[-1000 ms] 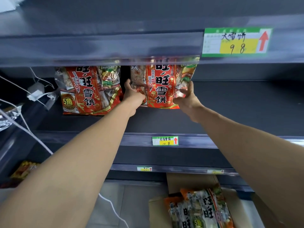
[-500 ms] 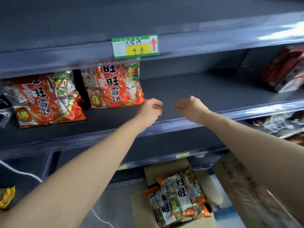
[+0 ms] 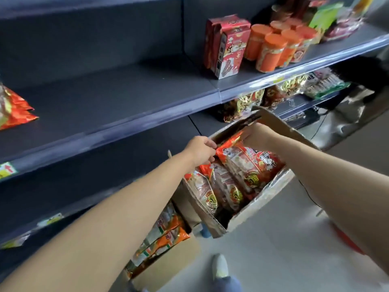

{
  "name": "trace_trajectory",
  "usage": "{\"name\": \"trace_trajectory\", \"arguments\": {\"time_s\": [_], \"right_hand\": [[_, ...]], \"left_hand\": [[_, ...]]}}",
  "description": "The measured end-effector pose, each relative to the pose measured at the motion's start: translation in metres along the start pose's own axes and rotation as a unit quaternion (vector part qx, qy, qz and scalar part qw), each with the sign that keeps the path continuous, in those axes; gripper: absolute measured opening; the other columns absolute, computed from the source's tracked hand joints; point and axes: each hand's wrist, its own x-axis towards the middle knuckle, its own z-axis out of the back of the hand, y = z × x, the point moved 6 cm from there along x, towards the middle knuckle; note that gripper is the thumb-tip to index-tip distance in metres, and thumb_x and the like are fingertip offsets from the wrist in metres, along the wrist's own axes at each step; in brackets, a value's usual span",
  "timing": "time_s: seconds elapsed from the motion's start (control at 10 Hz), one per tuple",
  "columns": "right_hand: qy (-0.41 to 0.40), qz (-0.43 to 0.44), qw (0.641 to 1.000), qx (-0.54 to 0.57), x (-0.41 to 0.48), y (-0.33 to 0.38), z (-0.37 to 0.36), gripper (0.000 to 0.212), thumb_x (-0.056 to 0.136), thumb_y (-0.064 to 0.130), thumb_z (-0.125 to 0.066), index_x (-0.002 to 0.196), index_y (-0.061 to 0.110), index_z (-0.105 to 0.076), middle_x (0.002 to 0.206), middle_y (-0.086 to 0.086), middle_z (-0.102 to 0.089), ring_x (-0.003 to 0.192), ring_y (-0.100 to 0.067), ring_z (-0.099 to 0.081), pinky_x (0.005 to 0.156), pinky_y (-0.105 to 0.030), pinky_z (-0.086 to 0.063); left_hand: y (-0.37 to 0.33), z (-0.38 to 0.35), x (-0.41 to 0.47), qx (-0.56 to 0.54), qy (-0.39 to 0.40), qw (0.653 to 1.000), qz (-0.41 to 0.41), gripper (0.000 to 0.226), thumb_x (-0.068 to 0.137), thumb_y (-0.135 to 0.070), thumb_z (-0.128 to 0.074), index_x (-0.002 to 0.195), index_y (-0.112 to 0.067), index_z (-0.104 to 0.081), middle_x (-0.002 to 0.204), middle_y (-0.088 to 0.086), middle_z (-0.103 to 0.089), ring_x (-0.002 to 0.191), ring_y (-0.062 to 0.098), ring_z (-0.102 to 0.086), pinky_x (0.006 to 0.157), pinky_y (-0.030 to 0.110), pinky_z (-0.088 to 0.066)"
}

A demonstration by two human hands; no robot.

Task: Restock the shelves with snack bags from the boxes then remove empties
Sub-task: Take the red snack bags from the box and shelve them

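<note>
An open cardboard box (image 3: 260,200) stands in front of the shelves, packed with several red snack bags. The top red snack bag (image 3: 250,165) is tilted up out of it. My left hand (image 3: 200,149) pinches that bag's upper left corner. My right hand (image 3: 255,137) grips its top edge at the right; those fingers are hidden behind the bag. A second box (image 3: 166,268) lower down holds orange snack bags (image 3: 166,234). On the dark shelf (image 3: 117,95), one red bag (image 3: 12,110) shows at the far left.
Red cartons (image 3: 225,45) and orange-lidded jars (image 3: 273,49) stand on the shelf to the right. Gold and green packets (image 3: 294,87) fill the shelf below them. My shoe (image 3: 220,267) is on the pale floor beside the boxes. A black cable runs along the floor at right.
My hands have dropped from in front of the shelf down to the box and taken hold of a red bag. The view has swung right and down; the shelved bags have slid off to the left.
</note>
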Motion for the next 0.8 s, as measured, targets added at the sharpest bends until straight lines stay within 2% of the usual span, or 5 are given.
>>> {"name": "trace_trajectory", "arguments": {"time_s": [0.2,0.3,0.5,0.7,0.8], "right_hand": [[0.044,-0.068,0.996,-0.031,0.027,-0.107,-0.009,0.033,0.097,0.012,-0.043,0.126,0.005,-0.058,0.126,-0.011,-0.060,0.118,-0.028,-0.056,0.086,-0.025,-0.048],[0.028,-0.075,0.997,-0.020,0.047,-0.132,-0.009,0.032,0.096,0.017,-0.046,0.119,0.001,-0.060,0.120,-0.013,-0.063,0.112,-0.029,-0.059,0.077,-0.024,-0.048],[0.045,-0.074,0.995,-0.040,0.087,-0.158,-0.022,0.036,0.097,0.017,-0.044,0.128,0.001,-0.053,0.130,-0.016,-0.056,0.120,-0.032,-0.054,0.095,-0.032,-0.044],[0.021,-0.133,0.990,0.043,0.115,-0.178,-0.033,0.054,0.092,0.020,-0.055,0.140,0.002,-0.038,0.145,-0.022,-0.035,0.134,-0.039,-0.035,0.109,-0.046,-0.033],[0.053,-0.145,0.983,0.100,0.125,-0.189,-0.037,0.047,0.087,0.017,-0.061,0.129,-0.002,-0.051,0.134,-0.022,-0.051,0.125,-0.037,-0.049,0.102,-0.041,-0.042]], "left_hand": [[0.012,-0.094,0.049,-0.035,0.011,0.989,0.143,0.025,0.093,-0.006,-0.055,0.117,-0.002,-0.056,0.082,0.007,-0.056,0.074,0.018,-0.057,0.071,0.028,-0.051],[0.021,-0.120,0.066,-0.041,-0.004,0.983,0.180,0.035,0.092,-0.010,-0.059,0.124,-0.002,-0.047,0.091,0.008,-0.055,0.093,0.023,-0.055,0.082,0.033,-0.051],[0.037,-0.139,0.093,-0.081,-0.050,0.968,0.231,0.052,0.089,-0.014,-0.064,0.135,-0.007,-0.041,0.138,0.010,-0.046,0.122,0.028,-0.049,0.094,0.040,-0.049],[0.050,-0.150,0.108,-0.152,-0.051,0.946,0.282,0.053,0.089,-0.018,-0.065,0.135,-0.007,-0.041,0.143,0.013,-0.042,0.129,0.032,-0.042,0.099,0.041,-0.047],[0.055,-0.152,0.115,-0.172,-0.069,0.938,0.294,0.055,0.085,-0.023,-0.070,0.132,-0.008,-0.045,0.142,0.010,-0.045,0.129,0.030,-0.043,0.101,0.044,-0.044]]}}
